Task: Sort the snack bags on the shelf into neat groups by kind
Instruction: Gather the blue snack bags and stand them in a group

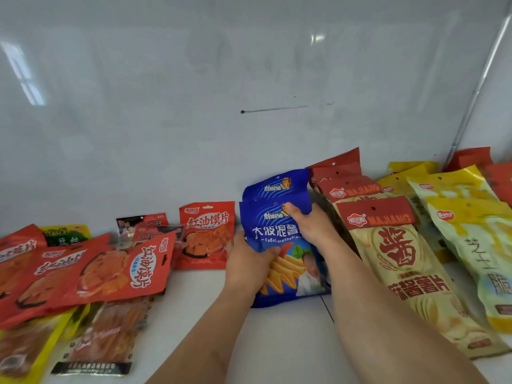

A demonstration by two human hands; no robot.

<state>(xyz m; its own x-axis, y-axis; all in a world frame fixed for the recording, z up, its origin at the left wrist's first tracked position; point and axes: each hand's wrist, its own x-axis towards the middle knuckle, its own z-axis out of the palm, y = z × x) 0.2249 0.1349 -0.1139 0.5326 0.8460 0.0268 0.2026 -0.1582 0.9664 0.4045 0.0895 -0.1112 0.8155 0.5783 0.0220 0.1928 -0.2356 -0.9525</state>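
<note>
Both hands were on the front blue bag (279, 245), which stood on the white shelf (277, 342) against a second blue bag (277, 184) directly behind it. The left hand (248, 266) gripped the front blue bag's left edge, thumb across its face; the right hand (313, 227) pinched its upper right corner, thumb on the front. Just right of the blue bags lay an overlapping row of red-topped cream bags (393, 261), then yellow bags (471, 245) beyond. Left of the blue bags, one red bag (206, 235) stood near, with more red bags (110, 270) piled loosely further left — apparently unsorted. Judged step: squaring up the blue pair. The next move would call for release, then gathering the loose red bags.
</note>
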